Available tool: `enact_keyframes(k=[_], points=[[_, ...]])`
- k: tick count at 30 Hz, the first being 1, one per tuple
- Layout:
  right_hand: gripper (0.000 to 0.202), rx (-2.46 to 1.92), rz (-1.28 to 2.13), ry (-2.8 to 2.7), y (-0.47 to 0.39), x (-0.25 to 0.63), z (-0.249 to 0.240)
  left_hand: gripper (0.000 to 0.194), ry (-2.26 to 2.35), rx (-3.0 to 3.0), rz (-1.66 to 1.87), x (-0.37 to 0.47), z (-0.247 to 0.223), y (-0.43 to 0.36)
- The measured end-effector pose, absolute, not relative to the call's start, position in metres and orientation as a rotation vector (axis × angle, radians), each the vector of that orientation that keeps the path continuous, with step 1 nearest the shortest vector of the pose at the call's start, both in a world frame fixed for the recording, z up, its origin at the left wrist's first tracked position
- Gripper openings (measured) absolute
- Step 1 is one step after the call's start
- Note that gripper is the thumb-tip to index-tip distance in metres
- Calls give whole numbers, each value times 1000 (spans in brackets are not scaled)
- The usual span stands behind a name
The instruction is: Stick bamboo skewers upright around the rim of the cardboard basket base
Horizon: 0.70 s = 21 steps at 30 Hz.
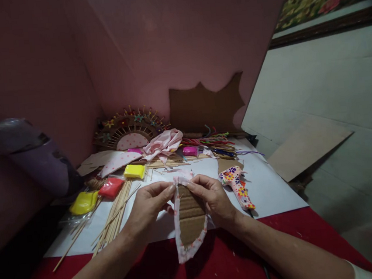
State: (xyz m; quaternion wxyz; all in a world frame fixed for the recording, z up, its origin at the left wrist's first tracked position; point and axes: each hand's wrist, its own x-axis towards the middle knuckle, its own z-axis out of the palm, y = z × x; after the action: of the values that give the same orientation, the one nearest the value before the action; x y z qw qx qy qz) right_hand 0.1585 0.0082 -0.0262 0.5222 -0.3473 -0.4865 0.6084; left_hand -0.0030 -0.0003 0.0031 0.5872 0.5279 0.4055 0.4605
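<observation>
A cardboard piece hangs upright between my hands, its edge wrapped in pale pink dotted fabric. My left hand pinches the fabric edge at the top left corner. At the top right, my right hand grips the same edge between thumb and fingers. The bare brown side of the cardboard faces me, and its rounded lower end is above the red cloth. Just right of my right hand lies a flower-patterned glue gun on the white sheet.
Wooden sticks lie at left, near yellow and red packets. Behind are a decorated fan shape, crumpled pink fabric, scissors and a large cardboard sheet against the wall. A purple bag stands at left.
</observation>
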Motion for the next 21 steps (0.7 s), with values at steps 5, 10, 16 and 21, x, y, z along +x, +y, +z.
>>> enact_keyframes(k=[5,10,16,21], points=[[23,-919,1314,-1293,8,159,-27,16,1058,1179,1087,-1,4,-2],[25,-950,1237,-1337,7,159,-27,16,1023,1118,1050,1,3,-2],[36,-933,1306,-1317,9,159,-31,13,998,1108,960,4,3,-4],[32,-999,1273,-1365,9,159,-28,15,994,1158,948,4,-4,-2]])
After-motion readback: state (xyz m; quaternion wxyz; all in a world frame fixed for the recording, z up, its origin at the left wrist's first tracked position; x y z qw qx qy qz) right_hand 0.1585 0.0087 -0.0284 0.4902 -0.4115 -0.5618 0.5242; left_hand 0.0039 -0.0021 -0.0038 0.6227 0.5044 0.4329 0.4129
